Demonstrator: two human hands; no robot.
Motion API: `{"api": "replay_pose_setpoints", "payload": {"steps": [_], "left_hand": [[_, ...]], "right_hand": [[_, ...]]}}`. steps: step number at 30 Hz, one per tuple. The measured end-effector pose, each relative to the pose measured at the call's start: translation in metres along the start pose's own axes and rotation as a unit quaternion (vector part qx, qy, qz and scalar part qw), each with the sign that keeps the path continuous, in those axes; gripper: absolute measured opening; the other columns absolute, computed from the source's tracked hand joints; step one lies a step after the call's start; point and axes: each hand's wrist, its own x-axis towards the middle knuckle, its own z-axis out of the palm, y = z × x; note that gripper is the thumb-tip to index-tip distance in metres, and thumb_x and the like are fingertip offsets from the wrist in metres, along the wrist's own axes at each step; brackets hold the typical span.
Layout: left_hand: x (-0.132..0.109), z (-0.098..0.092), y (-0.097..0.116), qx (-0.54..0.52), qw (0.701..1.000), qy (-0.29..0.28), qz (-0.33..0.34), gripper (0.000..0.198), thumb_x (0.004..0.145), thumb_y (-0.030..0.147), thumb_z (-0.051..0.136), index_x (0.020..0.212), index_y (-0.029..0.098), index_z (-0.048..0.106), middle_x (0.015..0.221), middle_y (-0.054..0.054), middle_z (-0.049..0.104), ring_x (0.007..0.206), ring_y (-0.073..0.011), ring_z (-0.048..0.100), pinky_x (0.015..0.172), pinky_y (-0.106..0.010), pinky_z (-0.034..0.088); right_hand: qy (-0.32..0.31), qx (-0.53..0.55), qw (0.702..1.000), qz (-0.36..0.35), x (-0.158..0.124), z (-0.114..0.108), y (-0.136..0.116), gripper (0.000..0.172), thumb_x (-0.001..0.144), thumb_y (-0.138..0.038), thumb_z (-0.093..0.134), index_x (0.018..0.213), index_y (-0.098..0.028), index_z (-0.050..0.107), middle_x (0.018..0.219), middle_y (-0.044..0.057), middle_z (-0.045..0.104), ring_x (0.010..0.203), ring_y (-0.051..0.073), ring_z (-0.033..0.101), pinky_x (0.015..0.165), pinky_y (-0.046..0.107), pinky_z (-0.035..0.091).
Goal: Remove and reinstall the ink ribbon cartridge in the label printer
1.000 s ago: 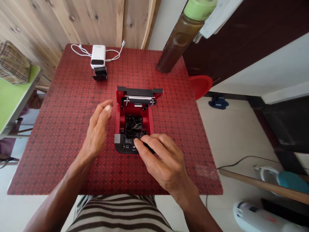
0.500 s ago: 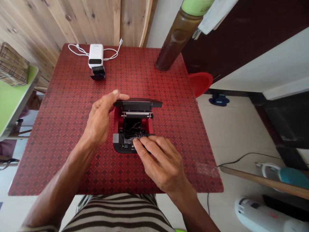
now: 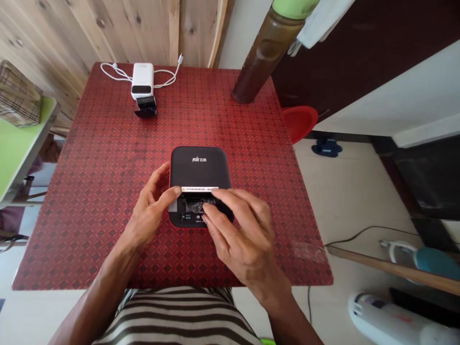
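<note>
A small black and red printer [image 3: 200, 167] sits in the middle of the red patterned table [image 3: 108, 191], its black lid folded down. My left hand [image 3: 153, 208] rests against the printer's left front corner, thumb on the lid's front edge and fingers curled along the side. My right hand [image 3: 239, 232] lies over the front right of the printer, fingertips pinched at a strip of clear shiny film [image 3: 196, 207] that sticks out of the front slot.
A white power bank [image 3: 143, 81] with a white cable and a small black part [image 3: 145, 106] lie at the table's far left. A tall brown bottle [image 3: 264, 55] stands at the far right edge. A red stool [image 3: 300, 122] is beyond the right edge.
My left hand swung the printer's lid from upright down to closed, then dropped to the left front corner. My right hand stayed at the front slot.
</note>
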Motion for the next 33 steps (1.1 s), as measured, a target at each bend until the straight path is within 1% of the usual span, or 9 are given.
{"api": "replay_pose_setpoints", "payload": {"steps": [2,3,7,11,16,21,24,27,33], "left_hand": [[0.001,0.000,0.000,-0.002,1.000,0.004,0.003,0.066,0.094,0.048,0.092,0.153,0.029,0.068,0.164,-0.009,0.071,0.158,-0.0373,0.063,0.135,-0.056,0.047],[0.001,0.000,0.000,-0.002,1.000,0.004,0.002,0.067,0.094,0.048,0.093,0.153,0.029,0.068,0.164,-0.009,0.071,0.157,-0.0374,0.063,0.134,-0.056,0.048],[0.000,-0.001,-0.001,0.003,1.000,0.000,0.004,0.065,0.095,0.048,0.092,0.152,0.029,0.069,0.166,-0.008,0.070,0.159,-0.0375,0.062,0.135,-0.056,0.047],[0.000,-0.001,-0.002,0.012,1.000,0.004,0.009,0.064,0.095,0.046,0.091,0.153,0.029,0.069,0.165,-0.009,0.070,0.157,-0.0376,0.062,0.134,-0.056,0.048],[0.000,0.000,-0.003,0.014,1.000,0.009,0.014,0.064,0.094,0.046,0.092,0.152,0.029,0.071,0.162,-0.009,0.073,0.155,-0.0375,0.065,0.132,-0.056,0.050],[-0.011,-0.008,-0.007,0.007,1.000,0.008,0.020,0.052,0.104,0.047,0.083,0.153,0.032,0.074,0.166,-0.006,0.071,0.161,-0.0368,0.059,0.139,-0.058,0.041],[-0.019,-0.015,-0.010,0.005,0.999,-0.019,0.027,0.055,0.105,0.041,0.082,0.159,0.037,0.071,0.172,-0.003,0.066,0.164,-0.0371,0.055,0.135,-0.055,0.046],[-0.023,-0.020,-0.011,0.016,0.999,-0.028,0.025,0.059,0.103,0.039,0.084,0.160,0.039,0.071,0.173,-0.003,0.065,0.162,-0.0376,0.057,0.128,-0.052,0.052],[-0.023,-0.017,-0.009,0.030,0.999,-0.017,0.019,0.058,0.103,0.041,0.083,0.160,0.038,0.070,0.174,-0.003,0.063,0.156,-0.0361,0.062,0.126,-0.051,0.052]], "right_hand": [[-0.010,0.013,0.999,0.032,0.001,-0.001,-0.001,0.020,0.111,-0.017,0.072,0.131,-0.014,0.072,0.135,0.017,0.086,0.130,0.033,0.077,0.108,0.048,0.058],[-0.018,0.018,0.999,0.043,0.001,-0.001,-0.002,0.024,0.113,-0.020,0.070,0.136,-0.014,0.070,0.135,0.016,0.087,0.131,0.032,0.077,0.109,0.048,0.056],[-0.030,0.019,0.997,0.072,0.003,-0.003,-0.005,0.036,0.114,-0.024,0.070,0.148,-0.014,0.062,0.126,0.012,0.089,0.120,0.029,0.080,0.108,0.046,0.054],[-0.036,0.028,0.994,0.098,0.004,-0.003,-0.007,0.047,0.113,-0.026,0.070,0.156,-0.016,0.056,0.125,0.011,0.089,0.119,0.029,0.079,0.108,0.046,0.055],[-0.031,0.037,0.994,0.096,0.001,-0.001,-0.004,0.043,0.113,-0.028,0.070,0.154,-0.018,0.059,0.125,0.011,0.089,0.121,0.030,0.079,0.107,0.048,0.057],[0.014,0.084,0.992,0.095,-0.013,-0.001,0.001,0.047,0.111,-0.022,0.073,0.157,-0.017,0.061,0.135,0.015,0.086,0.131,0.030,0.077,0.111,0.047,0.064],[0.053,0.076,0.988,0.122,-0.022,-0.001,0.002,0.049,0.108,-0.017,0.075,0.156,-0.020,0.064,0.132,0.013,0.085,0.127,0.030,0.078,0.108,0.048,0.068],[0.061,0.066,0.984,0.153,-0.027,0.001,0.002,0.050,0.108,-0.016,0.075,0.156,-0.023,0.065,0.131,0.012,0.085,0.123,0.029,0.080,0.104,0.047,0.070],[0.075,0.052,0.978,0.190,-0.031,0.005,0.000,0.052,0.107,-0.021,0.077,0.157,-0.022,0.062,0.137,0.015,0.084,0.123,0.030,0.083,0.103,0.049,0.072]]}}
